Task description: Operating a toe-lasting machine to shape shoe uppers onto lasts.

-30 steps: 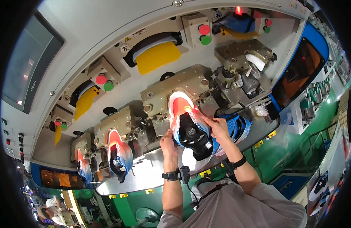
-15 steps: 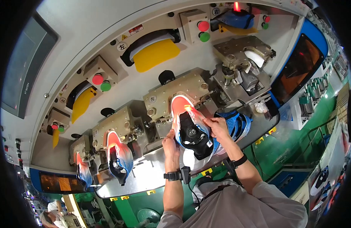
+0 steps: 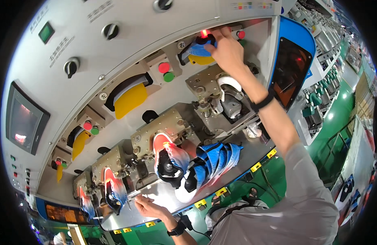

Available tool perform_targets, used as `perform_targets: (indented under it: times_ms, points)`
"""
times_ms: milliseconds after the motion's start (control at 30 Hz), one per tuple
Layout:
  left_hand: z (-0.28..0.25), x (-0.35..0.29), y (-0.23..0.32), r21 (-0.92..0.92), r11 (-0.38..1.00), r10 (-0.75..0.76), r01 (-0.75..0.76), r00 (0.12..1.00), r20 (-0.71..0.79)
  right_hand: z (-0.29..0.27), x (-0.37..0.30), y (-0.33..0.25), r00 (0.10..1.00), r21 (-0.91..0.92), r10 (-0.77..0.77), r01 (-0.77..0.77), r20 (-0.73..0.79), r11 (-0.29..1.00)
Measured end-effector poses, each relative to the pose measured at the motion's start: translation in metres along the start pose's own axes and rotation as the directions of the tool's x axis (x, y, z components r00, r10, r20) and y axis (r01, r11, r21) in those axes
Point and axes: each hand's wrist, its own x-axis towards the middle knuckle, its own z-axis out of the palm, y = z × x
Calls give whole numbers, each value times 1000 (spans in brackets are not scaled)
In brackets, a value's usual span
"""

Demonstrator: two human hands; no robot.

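At the far right station, my right hand [image 3: 229,51] is raised to a blue shoe upper [image 3: 196,50] over a yellow pad. Its thumb and fingers close on the upper's dark collar edge, beside a red light. Lower down, my left hand [image 3: 149,207] is in front of the metal ledge with its fingers curled together; whether anything is between them is hidden. A red, white and blue shoe upper [image 3: 178,155] stands toe up at the middle clamp unit, touched by neither hand. Beside it lie several overlapping blue uppers [image 3: 223,157] with black linings.
Two more red-to-blue uppers [image 3: 113,188] [image 3: 85,202] sit at the left stations. Metal clamp units [image 3: 164,126] line the machine under curved yellow pads [image 3: 131,100]. Red and green buttons [image 3: 164,67] project between stations. Yellow clips [image 3: 221,192] edge the metal ledge [image 3: 156,200].
Both hands have let go of the red, white and blue upper, which now rests on the ledge. My right hand has risen to the blue upper; my left has moved down and left.
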Motion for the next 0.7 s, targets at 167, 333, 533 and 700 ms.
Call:
perform_targets:
  times_ms: [167, 333, 533, 700]
  points:
    - [24, -86, 63, -63, 992, 124, -107, 898, 422, 28, 7, 55, 915, 187, -88, 14, 393, 982]
    - [91, -161, 97, -179, 833, -221, 523, 613, 759, -102, -98, 31, 941, 579, -206, 14, 267, 815]
    - [151, -224, 67, -138, 384, -452, 913, 316, 834, -228, -227, 54, 838, 643, -365, 23, 405, 766]
    - [164, -253, 33, -28, 299, -460, 954, 170, 871, -229, -246, 100, 671, 675, 104, -738, 734, -2]
